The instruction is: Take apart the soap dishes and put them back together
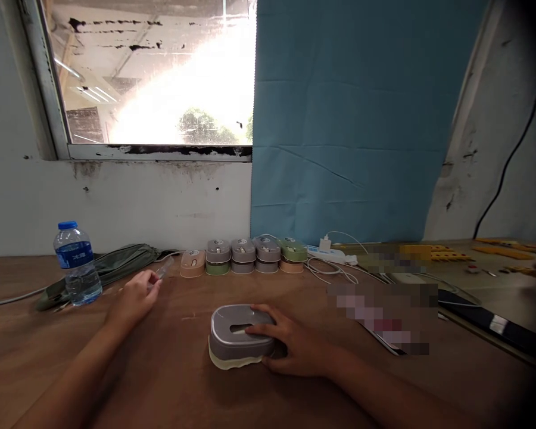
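"Brown tabletop (pixel 174 381) beneath a window (pixel 161 89); where does your work sit on it?"

"Straight in front of you: the grey box (pixel 232 344), slotted top upward, a pale uneven edge along its base. Your right hand (pixel 299 348) grips its right end, thumb on the near side, fingers over the top."

"And your left hand (pixel 136 293)?"

"Fingers curled at a small clear item (pixel 161 270), near the row of boxes (pixel 242 266). Whether you've pinched it, I can't tell."

"Any advice?"

"Hold the box lightly but steadily, sparing that pale edge, and make your left pinch sure."
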### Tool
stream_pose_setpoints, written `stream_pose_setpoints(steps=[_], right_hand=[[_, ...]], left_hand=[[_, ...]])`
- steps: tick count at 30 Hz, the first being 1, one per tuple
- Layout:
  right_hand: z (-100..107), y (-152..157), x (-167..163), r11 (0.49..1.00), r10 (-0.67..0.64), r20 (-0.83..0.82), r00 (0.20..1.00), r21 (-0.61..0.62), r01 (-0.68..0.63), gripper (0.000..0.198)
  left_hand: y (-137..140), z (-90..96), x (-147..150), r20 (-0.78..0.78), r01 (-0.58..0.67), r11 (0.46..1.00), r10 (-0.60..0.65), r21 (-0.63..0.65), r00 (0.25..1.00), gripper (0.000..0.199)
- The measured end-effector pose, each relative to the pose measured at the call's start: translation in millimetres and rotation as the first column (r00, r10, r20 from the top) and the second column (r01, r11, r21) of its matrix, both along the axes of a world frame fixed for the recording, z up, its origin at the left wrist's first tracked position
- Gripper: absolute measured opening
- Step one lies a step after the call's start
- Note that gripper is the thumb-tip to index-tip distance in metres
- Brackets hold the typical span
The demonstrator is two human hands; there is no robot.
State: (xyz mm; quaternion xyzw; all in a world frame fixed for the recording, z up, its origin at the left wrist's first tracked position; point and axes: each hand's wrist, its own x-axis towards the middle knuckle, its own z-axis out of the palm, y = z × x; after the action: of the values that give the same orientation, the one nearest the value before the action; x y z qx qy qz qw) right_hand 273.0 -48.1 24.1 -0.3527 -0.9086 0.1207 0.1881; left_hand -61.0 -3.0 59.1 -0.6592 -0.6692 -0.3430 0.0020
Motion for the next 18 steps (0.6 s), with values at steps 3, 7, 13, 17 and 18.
stream_pose_setpoints(steps=[3, 7, 13, 17, 18], right_hand=[[3, -1, 1, 1.0, 0.019, 0.022, 1.0, -0.001, -0.019, 0.048], [2, -3, -1, 1.0, 0.012, -0.019, 1.0, 0.002, -0.012, 0.044], [-7, -3, -9, 0.997, -0.075, -0.28, 0.957, 0.008, 0.081, 0.057], [-9, -4, -11, 0.992, -0.123, -0.319, 0.94, -0.056, 0.111, 0.057], [-9, -4, -11, 0.99, -0.135, -0.324, 0.936, -0.074, 0.117, 0.056]], left_hand=[[-13, 8.7, 31, 0.633, 0.206, 0.966, -0.257, 0.155, 0.73, 0.023], [-32, 1.7, 76, 0.942, 0.433, 0.848, -0.337, 0.306, -0.007, 0.015], [-45, -23.3, 107, 0.975, 0.576, 0.789, -0.136, 0.214, -0.175, 0.008], [-40, -30.9, 105, 0.982, 0.599, 0.78, -0.113, 0.183, -0.153, 0.009], [-39, -32.0, 104, 0.983, 0.599, 0.78, -0.113, 0.18, -0.148, 0.01]])
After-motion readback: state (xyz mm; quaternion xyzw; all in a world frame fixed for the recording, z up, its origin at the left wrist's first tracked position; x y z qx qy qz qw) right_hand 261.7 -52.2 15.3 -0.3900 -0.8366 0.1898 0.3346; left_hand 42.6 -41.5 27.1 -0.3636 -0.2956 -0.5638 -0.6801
